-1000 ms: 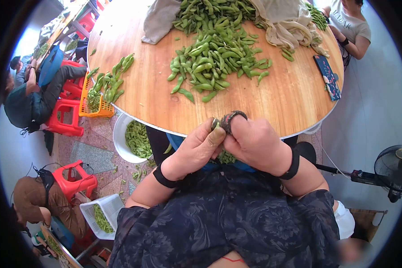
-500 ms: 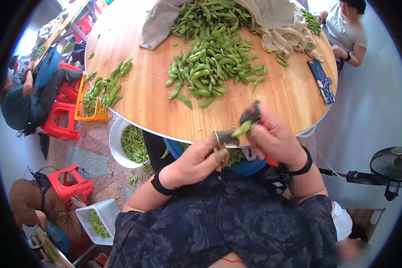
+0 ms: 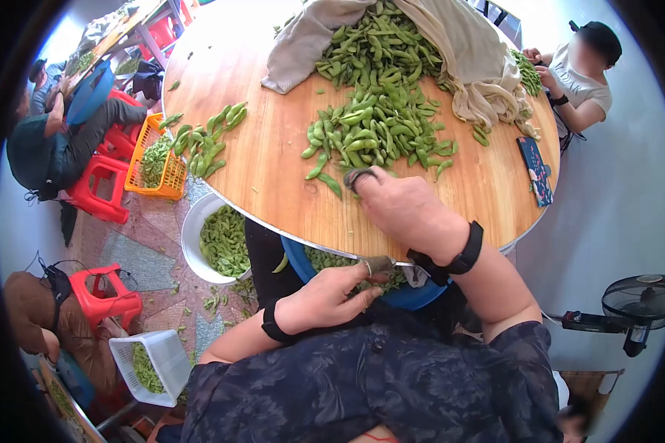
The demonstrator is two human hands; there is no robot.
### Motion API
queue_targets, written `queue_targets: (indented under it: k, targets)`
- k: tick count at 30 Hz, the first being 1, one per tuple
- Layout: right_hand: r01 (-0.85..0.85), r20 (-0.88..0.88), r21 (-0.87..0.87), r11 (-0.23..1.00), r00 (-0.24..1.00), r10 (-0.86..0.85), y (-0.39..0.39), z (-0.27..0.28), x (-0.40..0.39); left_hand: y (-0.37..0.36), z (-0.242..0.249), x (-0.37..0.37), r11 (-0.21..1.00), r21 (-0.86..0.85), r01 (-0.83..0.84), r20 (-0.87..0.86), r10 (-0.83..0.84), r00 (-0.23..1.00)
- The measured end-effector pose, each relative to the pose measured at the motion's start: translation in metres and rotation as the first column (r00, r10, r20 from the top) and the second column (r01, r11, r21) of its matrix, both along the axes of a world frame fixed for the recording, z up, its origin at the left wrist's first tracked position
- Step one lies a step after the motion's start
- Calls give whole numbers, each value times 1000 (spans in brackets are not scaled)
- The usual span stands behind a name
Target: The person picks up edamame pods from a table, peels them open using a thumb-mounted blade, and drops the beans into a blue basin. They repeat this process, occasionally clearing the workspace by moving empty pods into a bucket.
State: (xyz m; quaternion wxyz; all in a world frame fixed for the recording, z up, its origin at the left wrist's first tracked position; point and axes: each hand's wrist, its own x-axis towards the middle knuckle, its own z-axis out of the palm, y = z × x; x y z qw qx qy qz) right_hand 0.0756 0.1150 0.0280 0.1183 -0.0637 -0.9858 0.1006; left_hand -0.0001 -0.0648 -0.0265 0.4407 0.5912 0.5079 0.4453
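Observation:
Loose edamame pods (image 3: 369,129) are heaped on the round wooden table (image 3: 273,192). My right hand (image 3: 410,210) reaches over the tabletop to the heap's near edge, a dark cover on one finger. Its fingers are closed at a pod, and the fingertips are mostly hidden. At the table's front edge my left hand (image 3: 329,292) hovers over a blue basin (image 3: 295,258) of shelled beans. A grey-green sleeve (image 3: 380,267) covers one of its fingers. The left thumb stands apart from that finger, with nothing visible between them.
Pale cloths (image 3: 480,81) lie around the heap. A patterned blue phone case (image 3: 536,170) is at the right edge. To the left are a white bucket (image 3: 192,244), a yellow basket (image 3: 174,177) and red stools (image 3: 103,192). A fan (image 3: 639,303) stands right; several people sit around.
My right hand has moved away from my left hand, forward and left to the heap. The pod it held between the hands is gone from view. My left hand has lowered slightly.

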Motion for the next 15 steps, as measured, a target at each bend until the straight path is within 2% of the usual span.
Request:
queue_targets:
  k: [4, 5, 6, 7, 8, 9, 10, 11, 13, 15]
  targets:
    - [-24, 56, 1, 1000, 998, 24, 3, 1, -2, 3, -4, -2, 996, 78, 50, 29, -52, 998]
    - [2, -74, 17, 1000, 997, -1, 7, -5, 0, 1, -3, -3, 995, 79, 54, 31, -57, 998]
    - [29, -201, 33, 999, 979, -22, 8, -3, 1, -1, 0, -5, 999, 37, 7, 142, -12, 990]
    - [30, -197, 37, 999, 980, -22, 9, 3, 6, -3, 1, -6, 999, -9, -37, 252, 38, 967]
    - [111, -155, -393, 913, 970, -185, 8, 13, 14, -6, 1, -4, 992, -26, -127, 380, 127, 916]
    - [177, -49, -746, 643, 947, -317, 5, 24, 21, -5, 8, -2, 972, -22, -235, 512, 213, 832]
    - [131, 30, -950, 284, 942, -335, 5, 29, 30, -2, 14, 1, 942, -29, -335, 552, 294, 780]
    - [132, 31, -950, 281, 941, -338, 2, 29, 33, 4, 20, 3, 902, -41, -430, 588, 370, 720]
    - [29, -6, -994, 101, 943, -332, -6, 29, 41, 17, 35, 6, 907, -90, -412, 588, 382, 713]
    - [28, 3, -997, 73, 946, -323, -16, 28, 46, 28, 35, 2, 909, -140, -394, 586, 396, 707]
